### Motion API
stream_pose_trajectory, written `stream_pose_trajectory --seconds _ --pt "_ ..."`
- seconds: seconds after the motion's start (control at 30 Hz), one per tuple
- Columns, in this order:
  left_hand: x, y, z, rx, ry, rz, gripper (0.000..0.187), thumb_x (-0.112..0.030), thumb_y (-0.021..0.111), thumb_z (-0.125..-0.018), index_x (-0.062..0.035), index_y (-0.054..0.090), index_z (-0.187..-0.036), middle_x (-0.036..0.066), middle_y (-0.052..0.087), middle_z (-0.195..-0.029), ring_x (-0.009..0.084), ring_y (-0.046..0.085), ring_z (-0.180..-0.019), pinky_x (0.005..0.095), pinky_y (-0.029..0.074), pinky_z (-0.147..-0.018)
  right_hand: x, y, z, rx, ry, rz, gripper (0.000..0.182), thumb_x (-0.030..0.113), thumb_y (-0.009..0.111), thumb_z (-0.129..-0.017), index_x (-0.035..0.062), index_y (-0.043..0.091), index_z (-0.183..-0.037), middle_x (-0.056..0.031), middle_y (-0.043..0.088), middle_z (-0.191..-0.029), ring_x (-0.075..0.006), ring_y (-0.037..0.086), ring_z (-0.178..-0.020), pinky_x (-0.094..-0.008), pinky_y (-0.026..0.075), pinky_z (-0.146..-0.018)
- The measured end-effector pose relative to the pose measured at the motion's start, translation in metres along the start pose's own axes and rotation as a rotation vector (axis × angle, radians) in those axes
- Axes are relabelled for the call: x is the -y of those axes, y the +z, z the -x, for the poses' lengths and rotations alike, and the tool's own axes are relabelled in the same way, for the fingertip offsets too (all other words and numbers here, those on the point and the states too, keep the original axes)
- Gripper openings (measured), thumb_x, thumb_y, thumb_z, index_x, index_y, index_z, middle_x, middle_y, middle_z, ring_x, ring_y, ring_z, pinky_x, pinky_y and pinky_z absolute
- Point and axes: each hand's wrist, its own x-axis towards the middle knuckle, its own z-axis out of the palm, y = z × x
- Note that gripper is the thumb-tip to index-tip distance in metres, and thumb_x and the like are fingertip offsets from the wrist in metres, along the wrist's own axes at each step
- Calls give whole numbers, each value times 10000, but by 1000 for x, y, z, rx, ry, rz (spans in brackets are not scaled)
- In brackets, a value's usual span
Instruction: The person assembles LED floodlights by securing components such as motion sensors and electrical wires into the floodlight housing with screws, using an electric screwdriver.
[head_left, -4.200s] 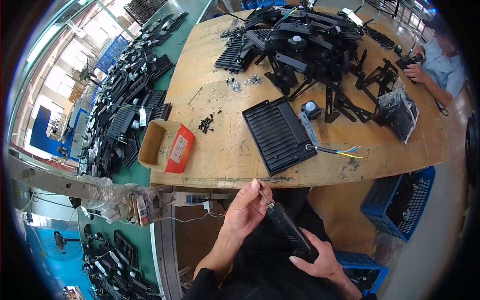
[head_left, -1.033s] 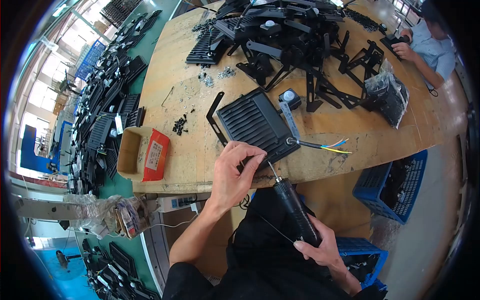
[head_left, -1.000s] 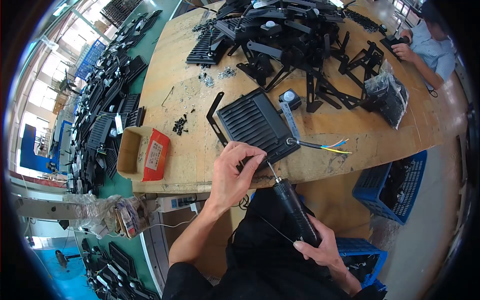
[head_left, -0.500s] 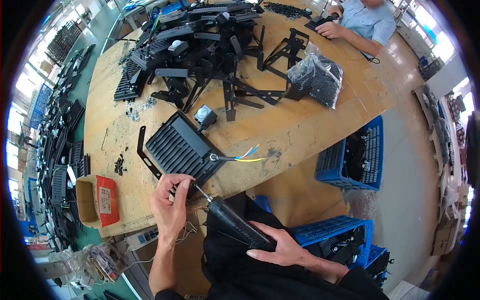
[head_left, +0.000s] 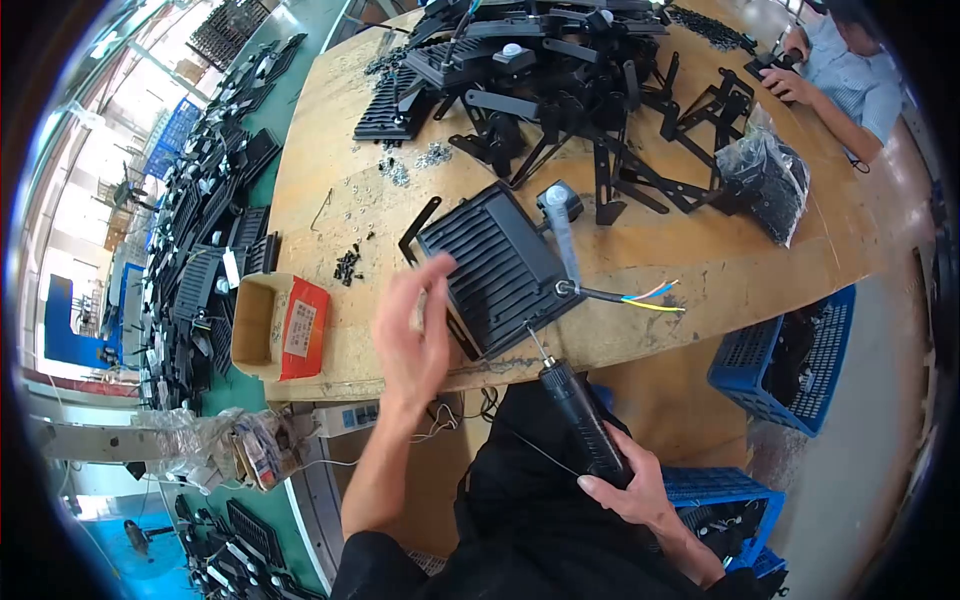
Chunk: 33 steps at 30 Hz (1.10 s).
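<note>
My right hand (head_left: 637, 487) is wrapped round a black electric screwdriver (head_left: 585, 420), its bit pointing up at the near edge of a black finned floodlight housing (head_left: 490, 265). My left hand (head_left: 410, 335), blurred by motion, is raised over the left side of the housing, with thumb and forefinger apart and nothing visible between them. A black bracket (head_left: 420, 222) shows along the housing's left side. At its right corner a cable (head_left: 600, 294) with blue, reddish and yellow-green wire ends comes out. A small sensor with a white dome (head_left: 558, 200) sits at the upper right corner.
Black screws (head_left: 348, 264) lie left of the housing, near an open red box (head_left: 305, 330). Behind are piled floodlights and brackets (head_left: 540, 90) and a plastic bag of black parts (head_left: 770, 185). Blue crates (head_left: 825, 370) stand right, below the table. Another person (head_left: 850, 90) works at far right.
My left hand has left the screwdriver tip and lifted over the housing. The screwdriver bit is now at the housing's near edge, farther right along it. The view has shifted left.
</note>
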Motion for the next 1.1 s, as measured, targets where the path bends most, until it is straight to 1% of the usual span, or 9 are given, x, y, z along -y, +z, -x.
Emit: stream_pose_trajectory --seconds 0.1,0.17,0.3,0.43,0.6,0.9,1.0,1.03,1.1 --pt "31 6 -38 -63 23 -183 256 -60 643 -1005 12 710 -1241 175 747 -1099 333 683 -1033 417 519 -937 -3 -1 -3 -9 -15 16 766 177 830 -894 -67 465 -1522 -153 656 -1373 -182 623 -1241 -336 480 -1080" --pt "52 16 -55 -129 160 -367 260 -71 653 -991 7 718 -1231 197 743 -1067 369 658 -1047 440 504 -938 -4 -2 -4 -8 -56 69 769 175 830 -893 -71 462 -1521 -152 666 -1358 -180 632 -1226 -334 486 -1073" --pt "65 21 -70 74 -45 -293 231 -86 643 -1005 8 739 -1193 214 743 -1064 348 706 -1001 399 538 -900 -9 -2 -3 -17 -39 67 785 177 838 -884 -74 457 -1523 -156 675 -1342 -177 639 -1217 -331 489 -1070" --pt "52 11 -71 0 127 -293 215 24 612 -938 4 719 -1124 169 733 -958 363 677 -904 441 529 -821 -9 -2 8 -56 40 38 794 179 840 -880 -77 453 -1523 -161 682 -1333 -175 644 -1210 -331 493 -1064" --pt "38 20 -87 81 150 -355 209 26 599 -930 6 713 -1104 178 720 -948 377 686 -904 457 535 -807 -7 0 12 -72 97 -14 793 172 830 -885 -76 442 -1530 -149 681 -1329 -170 648 -1193 -329 499 -1052" --pt "51 50 -81 136 65 -446 206 -113 609 -1006 -10 717 -1147 184 727 -1055 373 694 -964 452 544 -841 2 -4 9 -31 223 -128 786 161 817 -897 -61 431 -1544 -127 683 -1288 -155 673 -1087 -304 535 -974" --pt "46 54 -79 125 205 -356 260 -195 615 -1036 -52 716 -1228 161 714 -1152 359 672 -1029 431 533 -890 -7 -5 3 -51 18 72 777 158 808 -903 -57 430 -1547 -116 699 -1210 -131 675 -1013 -287 555 -884" --pt "44 52 -80 125 206 -358 260 -195 615 -1036 -52 716 -1228 161 714 -1152 359 672 -1029 431 533 -890 -9 -6 0 -65 -120 153 771 155 804 -905 -61 431 -1544 -104 699 -1134 -117 673 -921 -274 551 -791" --pt "39 50 -82 293 315 -316 334 -250 600 -1058 -97 690 -1341 134 666 -1344 357 620 -1185 445 488 -1033 -3 -8 -1 -79 -257 235 766 152 800 -906 -66 432 -1542 -93 699 -1058 -102 670 -830 -262 546 -698"
